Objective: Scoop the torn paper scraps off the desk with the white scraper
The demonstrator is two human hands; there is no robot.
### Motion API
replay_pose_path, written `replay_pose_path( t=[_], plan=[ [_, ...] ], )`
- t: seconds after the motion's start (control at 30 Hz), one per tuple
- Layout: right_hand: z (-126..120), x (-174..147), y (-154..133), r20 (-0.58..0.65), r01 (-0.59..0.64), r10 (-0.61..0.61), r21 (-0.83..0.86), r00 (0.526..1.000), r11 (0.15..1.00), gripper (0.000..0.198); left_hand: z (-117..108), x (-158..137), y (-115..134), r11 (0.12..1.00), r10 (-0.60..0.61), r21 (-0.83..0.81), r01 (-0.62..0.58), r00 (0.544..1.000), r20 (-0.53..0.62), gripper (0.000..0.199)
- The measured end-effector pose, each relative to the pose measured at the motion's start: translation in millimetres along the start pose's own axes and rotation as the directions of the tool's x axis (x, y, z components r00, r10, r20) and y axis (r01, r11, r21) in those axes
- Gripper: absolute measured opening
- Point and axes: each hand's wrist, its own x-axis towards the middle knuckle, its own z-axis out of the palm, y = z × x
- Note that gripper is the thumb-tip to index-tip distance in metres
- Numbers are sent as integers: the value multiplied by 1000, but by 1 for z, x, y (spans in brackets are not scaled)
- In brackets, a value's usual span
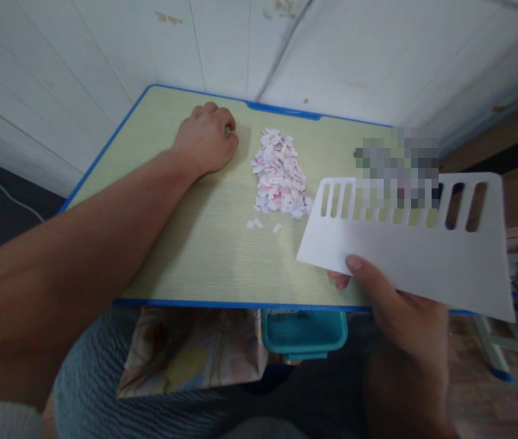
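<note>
My right hand (405, 317) grips a white plastic scraper (405, 256) by its lower edge, thumb on top and fingertips underneath. Tall slots run along the scraper's far side, and it is held above the table's right part. Its left end comes close to a heap of small white and pinkish paper scraps (281, 174). To the left of the heap my left hand (208, 135) rests on the table with its fingers curled in. Whatever is inside those fingers, if anything, is hidden. A few loose scraps (255, 224) lie near the heap's front.
The pale yellow-green table (194, 244) has a blue rim and stands against a white panelled wall (222, 49). Below its front edge are a teal plastic container (304, 332) and a patterned bag (194, 353). A blurred-out patch hides something at the table's right.
</note>
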Motion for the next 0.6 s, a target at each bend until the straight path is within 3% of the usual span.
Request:
replay_pose_path(
  t=[0.1,0.3,0.6],
  plan=[
    [0,2,-3,44,75,-73,-54,996,996,34,1,0,1,1000,-5,-6,5,1000,4,50],
    [-1,5,-6,54,71,-64,-139,996,988,41,-4,-3,2,999,-5,-33,6,999,39,53],
    [5,5,-2,50,10,-8,-52,999,999,41,-6,-5,3,999,-11,-32,12,999,53,53]
  ],
)
